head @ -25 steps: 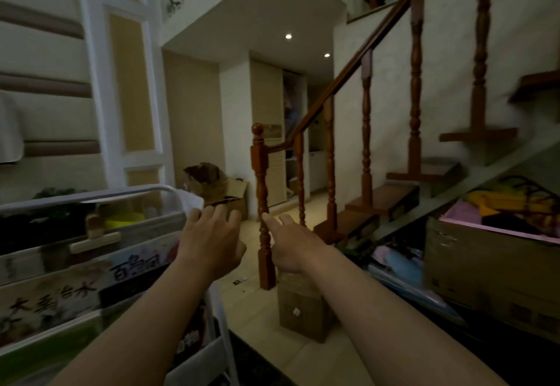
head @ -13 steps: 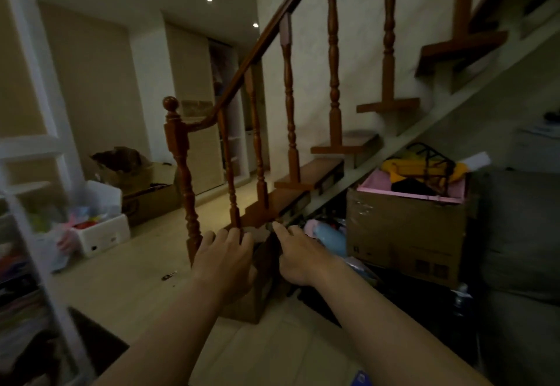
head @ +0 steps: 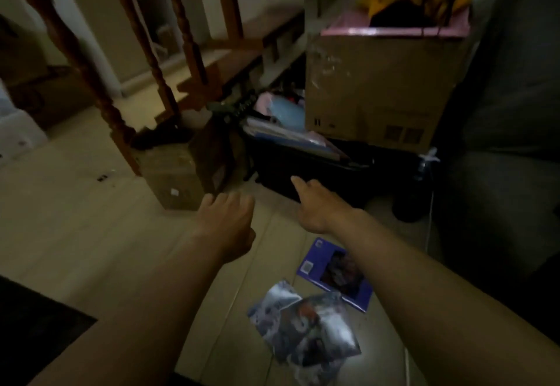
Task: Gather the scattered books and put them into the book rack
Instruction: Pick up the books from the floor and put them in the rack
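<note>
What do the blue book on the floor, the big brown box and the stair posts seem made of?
Blue book: likely paper with a printed cover; it lies thin and flat, and the dim light hides its finish.
Big brown box: matte cardboard, scuffed, with printed marks.
Stair posts: turned wood, reddish-brown, apparently varnished.

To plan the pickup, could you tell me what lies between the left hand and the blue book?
Head view: only bare floor between left hand and blue book.
</note>
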A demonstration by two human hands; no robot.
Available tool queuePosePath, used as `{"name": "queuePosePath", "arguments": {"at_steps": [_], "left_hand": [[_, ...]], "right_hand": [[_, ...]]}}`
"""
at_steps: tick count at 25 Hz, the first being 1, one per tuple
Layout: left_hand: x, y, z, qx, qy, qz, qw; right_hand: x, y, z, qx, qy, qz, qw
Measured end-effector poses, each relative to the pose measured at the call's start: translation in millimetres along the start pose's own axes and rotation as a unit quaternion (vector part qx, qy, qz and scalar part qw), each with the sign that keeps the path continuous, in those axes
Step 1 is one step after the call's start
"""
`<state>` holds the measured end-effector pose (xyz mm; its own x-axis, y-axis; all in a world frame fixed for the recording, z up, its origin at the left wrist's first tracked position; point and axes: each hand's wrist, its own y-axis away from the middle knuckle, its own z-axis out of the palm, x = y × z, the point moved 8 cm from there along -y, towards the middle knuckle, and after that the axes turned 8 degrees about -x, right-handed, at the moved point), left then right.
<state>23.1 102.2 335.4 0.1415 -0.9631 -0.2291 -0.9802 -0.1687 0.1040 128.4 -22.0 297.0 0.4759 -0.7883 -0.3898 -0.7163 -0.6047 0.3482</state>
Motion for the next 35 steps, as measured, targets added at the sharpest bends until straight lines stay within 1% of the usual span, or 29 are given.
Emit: {"name": "queuePosePath", "arguments": {"at_steps": [3, 7, 9, 11, 13, 16, 17, 19, 21, 23, 26, 29, 32, 35], "left_hand": [[21.6, -24.7, 62.1, -0.058, -0.002, 0.032, 0.998], [44.8, -48.3, 140.0, -0.123, -0.016, 0.072, 0.990], [51.7, -58.4, 178.2, -0.162, -0.019, 0.082, 0.983], [59.4, -65.5, 213.2, -0.203, -0.020, 0.100, 0.974], [69.2, -70.8, 245.6, -0.236, -0.020, 0.124, 0.964], [85.1, -79.3, 292.4, -0.279, 0.014, 0.143, 0.949], [91.6, -80.1, 309.0, -0.298, 0.029, 0.148, 0.943], [103.9, -75.8, 345.1, -0.340, 0.052, 0.155, 0.926], [111.6, -67.5, 377.2, -0.368, 0.050, 0.159, 0.915], [119.0, -64.5, 394.1, -0.355, 0.031, 0.176, 0.918], [135.0, -75.6, 395.7, -0.304, 0.036, 0.210, 0.929], [147.1, -83.3, 393.6, -0.285, 0.018, 0.234, 0.929], [149.9, -86.6, 389.2, -0.270, -0.009, 0.249, 0.930], [158.4, -90.6, 376.6, -0.244, -0.038, 0.273, 0.930]], "right_hand": [[54.7, -27.1, 52.7, -0.021, -0.012, 0.039, 0.999], [116.6, -58.7, 138.4, -0.097, -0.009, 0.092, 0.991], [137.7, -72.8, 184.3, -0.145, 0.009, 0.106, 0.984], [152.4, -83.0, 226.9, -0.185, 0.025, 0.101, 0.977], [167.1, -89.0, 264.4, -0.204, 0.028, 0.103, 0.973], [190.8, -90.0, 317.8, -0.242, 0.002, 0.150, 0.958], [196.6, -89.1, 332.2, -0.248, -0.024, 0.171, 0.953], [200.9, -87.6, 351.3, -0.231, -0.078, 0.204, 0.948], [195.4, -86.7, 361.5, -0.200, -0.082, 0.223, 0.951], [184.0, -87.5, 369.7, -0.174, -0.059, 0.232, 0.955], [176.6, -91.0, 374.5, -0.156, -0.096, 0.269, 0.946], [178.3, -93.5, 372.6, -0.158, -0.114, 0.286, 0.938], [176.1, -96.9, 369.7, -0.132, -0.121, 0.252, 0.951], [174.1, -99.1, 372.6, -0.094, -0.198, 0.208, 0.953]]}}
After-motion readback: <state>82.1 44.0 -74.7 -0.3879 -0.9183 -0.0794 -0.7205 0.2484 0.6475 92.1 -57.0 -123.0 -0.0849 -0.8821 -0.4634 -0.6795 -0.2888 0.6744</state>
